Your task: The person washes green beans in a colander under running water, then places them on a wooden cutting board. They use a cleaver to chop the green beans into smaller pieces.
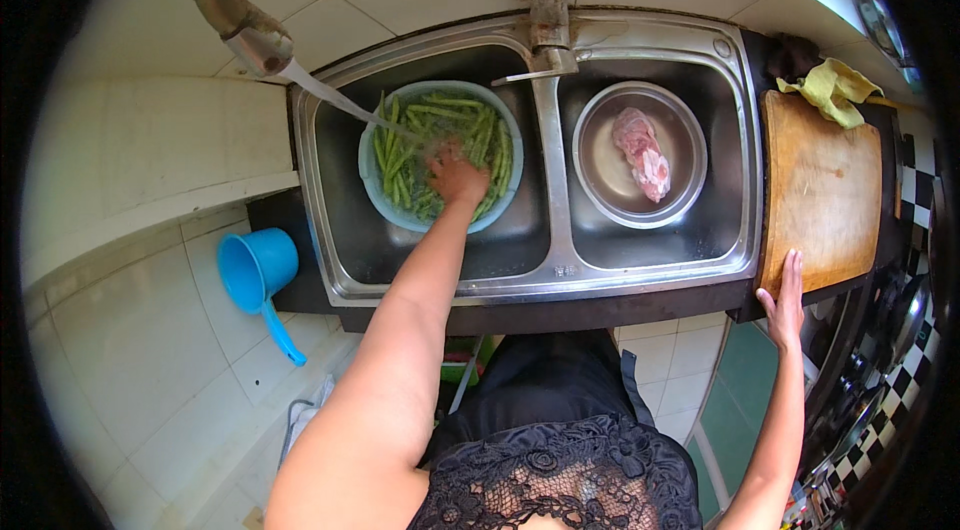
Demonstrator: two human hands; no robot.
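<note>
My left hand is palm down in a pale blue plastic basin, among green beans in water. Its fingertips are blurred by water, so whether they grip any beans is unclear. A stream of water runs from the faucet into the basin beside that hand. My right hand rests with thumb and fingers apart on the near edge of a wooden cutting board. A piece of raw meat lies in a round metal bowl in the right sink bowl.
The double stainless steel sink has a divider between its bowls. Over the divider hangs a second faucet with a flat lever. A blue plastic dipper is at the left. A yellow cloth lies over the board's far edge.
</note>
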